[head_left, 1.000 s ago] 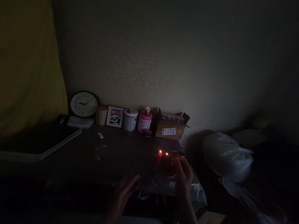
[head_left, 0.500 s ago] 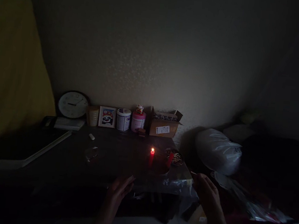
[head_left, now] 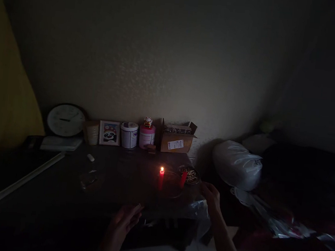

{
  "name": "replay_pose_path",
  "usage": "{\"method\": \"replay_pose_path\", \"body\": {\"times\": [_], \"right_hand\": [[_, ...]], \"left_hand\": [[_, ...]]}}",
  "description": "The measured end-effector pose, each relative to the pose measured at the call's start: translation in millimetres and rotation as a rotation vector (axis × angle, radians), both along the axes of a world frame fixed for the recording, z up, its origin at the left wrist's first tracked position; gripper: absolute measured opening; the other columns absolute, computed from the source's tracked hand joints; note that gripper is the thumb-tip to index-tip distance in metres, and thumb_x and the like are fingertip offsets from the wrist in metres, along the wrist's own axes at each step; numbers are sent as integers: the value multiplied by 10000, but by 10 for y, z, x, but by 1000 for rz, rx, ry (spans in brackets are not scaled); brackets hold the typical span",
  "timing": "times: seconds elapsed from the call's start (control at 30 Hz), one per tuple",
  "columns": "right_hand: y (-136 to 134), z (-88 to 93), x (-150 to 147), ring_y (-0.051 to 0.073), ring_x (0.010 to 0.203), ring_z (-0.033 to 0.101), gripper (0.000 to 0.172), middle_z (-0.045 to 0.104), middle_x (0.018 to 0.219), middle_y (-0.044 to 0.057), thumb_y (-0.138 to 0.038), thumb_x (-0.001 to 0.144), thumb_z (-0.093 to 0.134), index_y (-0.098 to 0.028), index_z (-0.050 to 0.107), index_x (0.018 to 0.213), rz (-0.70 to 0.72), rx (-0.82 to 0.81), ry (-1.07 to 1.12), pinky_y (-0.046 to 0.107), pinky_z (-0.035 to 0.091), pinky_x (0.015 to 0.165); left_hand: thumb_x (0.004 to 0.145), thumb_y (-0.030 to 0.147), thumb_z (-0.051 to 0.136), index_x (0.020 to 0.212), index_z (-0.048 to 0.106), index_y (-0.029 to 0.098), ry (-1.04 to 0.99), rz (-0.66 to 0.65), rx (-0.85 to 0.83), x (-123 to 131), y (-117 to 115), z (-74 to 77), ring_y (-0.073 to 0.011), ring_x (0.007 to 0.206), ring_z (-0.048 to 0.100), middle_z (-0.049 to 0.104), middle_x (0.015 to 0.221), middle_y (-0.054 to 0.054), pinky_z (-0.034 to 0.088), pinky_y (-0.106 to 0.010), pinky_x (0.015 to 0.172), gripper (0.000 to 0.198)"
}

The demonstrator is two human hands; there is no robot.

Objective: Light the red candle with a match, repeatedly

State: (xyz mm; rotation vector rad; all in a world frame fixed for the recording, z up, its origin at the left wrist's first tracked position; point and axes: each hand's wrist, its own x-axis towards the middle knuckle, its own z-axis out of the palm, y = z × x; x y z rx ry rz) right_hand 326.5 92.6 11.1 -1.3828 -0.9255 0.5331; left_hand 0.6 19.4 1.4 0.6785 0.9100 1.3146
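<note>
The left hand's fingers (head_left: 135,214) curl loosely, a small pale piece at their tips; whether gripped, I cannot tell. The right hand (head_left: 211,195) has its fingers bunched just beside a round dark dish (head_left: 198,179) of thin pale sticks (head_left: 191,176); their hold is unclear. Left of the dish, a lit red cylindrical candle (head_left: 161,180) stands upright on the dark bench (head_left: 128,163), near a tilted, unlit red candle (head_left: 183,180).
</note>
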Motion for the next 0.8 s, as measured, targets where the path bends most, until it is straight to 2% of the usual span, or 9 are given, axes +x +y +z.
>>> {"method": "replay_pose_path", "body": {"times": [0.17, 0.33, 0.53, 0.67, 0.8], "right_hand": [[361, -23, 1, 195, 600, 615, 379, 685, 632, 54, -430, 547, 631, -112, 694, 743, -63, -31, -91, 265, 446, 520], [658, 19, -41, 210, 651, 621, 291, 689, 653, 41, -394, 581, 607, -148, 695, 710, -117, -81, -185, 265, 428, 535], [933, 72, -124, 126, 649, 604, 207, 659, 731, 7, -335, 764, 614, -134, 637, 805, -139, -167, -227, 276, 466, 623], [847, 100, -144, 210, 731, 625, 283, 694, 781, 58, -356, 660, 634, -141, 677, 840, -122, -142, -235, 286, 452, 597], [485, 105, -95, 224, 762, 626, 437, 704, 847, 74, -444, 651, 541, -133, 674, 928, -91, -103, -229, 277, 452, 596]], "left_hand": [[505, 431, 771, 722, 678, 170, -6, -20, -18, -13, 61, -90, -280, 951, 623, 727, 898, -104, 469, -380, 855, 352], [478, 417, 783, 689, 659, 180, -20, -19, -55, -34, 103, -152, -284, 934, 636, 733, 894, -105, 467, -403, 867, 341], [544, 433, 741, 698, 640, 211, -3, -11, -36, -60, 127, -248, -302, 946, 633, 733, 910, -93, 456, -452, 891, 289], [562, 436, 728, 706, 637, 218, -4, -4, -52, -60, 138, -268, -306, 942, 634, 733, 910, -90, 458, -465, 884, 277], [560, 421, 729, 698, 639, 210, -19, -8, -65, -52, 126, -243, -312, 962, 627, 731, 907, -106, 457, -459, 880, 267]]}}
